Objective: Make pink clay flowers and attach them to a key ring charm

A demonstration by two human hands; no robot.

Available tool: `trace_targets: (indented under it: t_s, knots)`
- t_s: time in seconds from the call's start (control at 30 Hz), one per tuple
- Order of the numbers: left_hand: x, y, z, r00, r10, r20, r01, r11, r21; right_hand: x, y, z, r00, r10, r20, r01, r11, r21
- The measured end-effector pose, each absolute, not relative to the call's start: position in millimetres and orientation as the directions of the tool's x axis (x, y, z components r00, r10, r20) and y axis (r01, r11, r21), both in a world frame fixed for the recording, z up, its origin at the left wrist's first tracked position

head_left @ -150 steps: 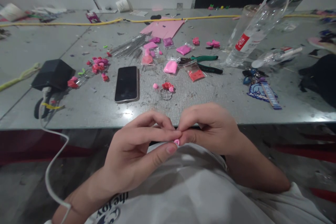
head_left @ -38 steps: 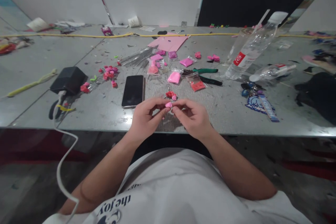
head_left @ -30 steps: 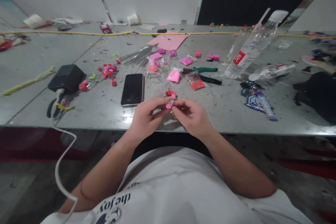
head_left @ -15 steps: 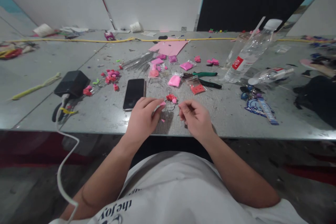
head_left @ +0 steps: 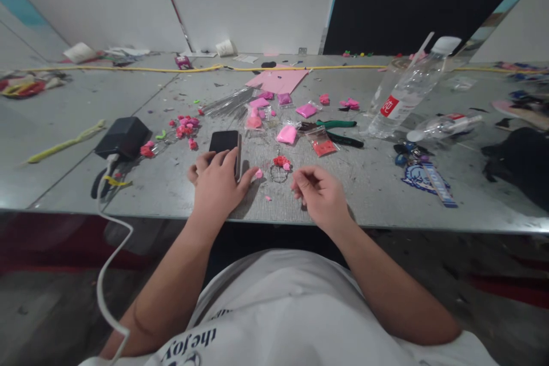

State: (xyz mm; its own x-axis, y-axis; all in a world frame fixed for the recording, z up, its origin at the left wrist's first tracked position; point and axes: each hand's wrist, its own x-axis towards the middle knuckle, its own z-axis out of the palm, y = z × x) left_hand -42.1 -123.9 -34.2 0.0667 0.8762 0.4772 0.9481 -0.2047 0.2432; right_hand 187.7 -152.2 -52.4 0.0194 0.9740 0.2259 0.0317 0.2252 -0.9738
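Observation:
My left hand (head_left: 218,184) lies spread over the lower part of a black smartphone (head_left: 225,140), its fingers on the screen. Just off its thumb sits a small pink clay piece (head_left: 259,173) on the table. A wire ring (head_left: 279,174) topped with red and pink clay flowers (head_left: 281,162) lies between my two hands. Right of that ring, my right hand (head_left: 319,191) is closed with thumb and forefinger pressed together; whatever is between them, if anything, is hidden. Another pink scrap (head_left: 268,198) lies nearer the table edge.
Behind the ring are pink clay packets (head_left: 287,134), a red packet (head_left: 323,146), green-handled pliers (head_left: 338,124) and loose wires (head_left: 227,103). A water bottle (head_left: 405,94) stands at right, a keychain (head_left: 429,180) below it. At left is a black adapter (head_left: 123,138) with a white cable.
My left hand has moved left, away from the wire ring and onto the smartphone, its fingers spreading. A pink clay piece now shows beside its thumb. My right hand has stayed nearly still.

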Motion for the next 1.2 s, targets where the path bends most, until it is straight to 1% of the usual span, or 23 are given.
trace_targets:
  t_s: [0.07,0.13,0.2,0.27,0.33,0.47,0.53,0.67,0.73,0.8,0.9,1.07,1.13,1.2]
  knots:
    - [-40.7,-124.6,-34.9,0.04,0.829,0.558,0.925,-0.241,0.292,186.8,-151.0,-55.1,0.042,0.971,0.237,0.024,0.236,-0.971]
    - [-37.3,-127.3,-35.1,0.024,0.77,0.637,0.87,-0.33,0.366,185.8,-150.5,-56.1,0.047,0.974,0.223,0.007,0.223,-0.975]
    - [-33.5,-131.6,-34.6,0.011,0.747,0.665,0.79,-0.414,0.452,185.2,-151.0,-54.8,0.031,0.983,0.182,-0.012,0.183,-0.983]
    - [-30.0,-136.5,-34.1,0.008,0.767,0.641,0.701,-0.462,0.544,185.3,-152.1,-51.7,0.007,0.989,0.146,-0.028,0.146,-0.989]
    - [-26.8,-140.7,-34.2,0.019,0.807,0.59,0.601,-0.481,0.638,186.0,-153.3,-48.3,-0.009,0.988,0.152,-0.024,0.152,-0.988]
    - [-20.7,-145.5,-35.3,0.059,0.89,0.452,0.374,-0.439,0.817,187.4,-154.4,-47.0,-0.01,0.964,0.265,0.026,0.265,-0.964]
    - [-18.4,-145.6,-34.9,0.096,0.904,0.418,0.303,-0.426,0.852,187.4,-154.4,-49.0,-0.018,0.953,0.304,0.029,0.304,-0.952]
    - [-16.1,-141.9,-32.2,0.137,0.885,0.446,0.326,-0.465,0.823,187.1,-153.7,-51.1,-0.023,0.955,0.295,0.007,0.295,-0.955]
    - [-15.6,-140.1,-31.4,0.14,0.886,0.441,0.31,-0.462,0.831,187.5,-153.4,-50.1,-0.035,0.957,0.287,0.012,0.288,-0.958]
    - [-14.9,-140.0,-30.9,0.158,0.901,0.403,0.252,-0.431,0.866,188.4,-153.4,-49.0,-0.038,0.95,0.31,0.036,0.311,-0.95]
    - [-13.8,-145.3,-27.5,0.198,0.936,0.292,0.133,-0.321,0.938,189.5,-154.4,-48.3,-0.033,0.929,0.369,0.028,0.37,-0.929]
    - [-13.0,-165.2,-11.1,0.181,0.978,0.102,0.009,-0.105,0.994,188.8,-169.1,-38.4,-0.121,0.905,0.408,-0.24,0.372,-0.897]
    - [-12.9,-174.2,-3.4,0.215,0.976,0.035,-0.029,-0.03,0.999,188.1,-180.4,-28.8,-0.163,0.894,0.418,-0.295,0.36,-0.885]
    - [-12.8,-182.5,4.1,0.27,0.963,-0.017,-0.052,0.032,0.998,187.6,-191.1,-18.1,-0.154,0.889,0.431,-0.287,0.377,-0.881]
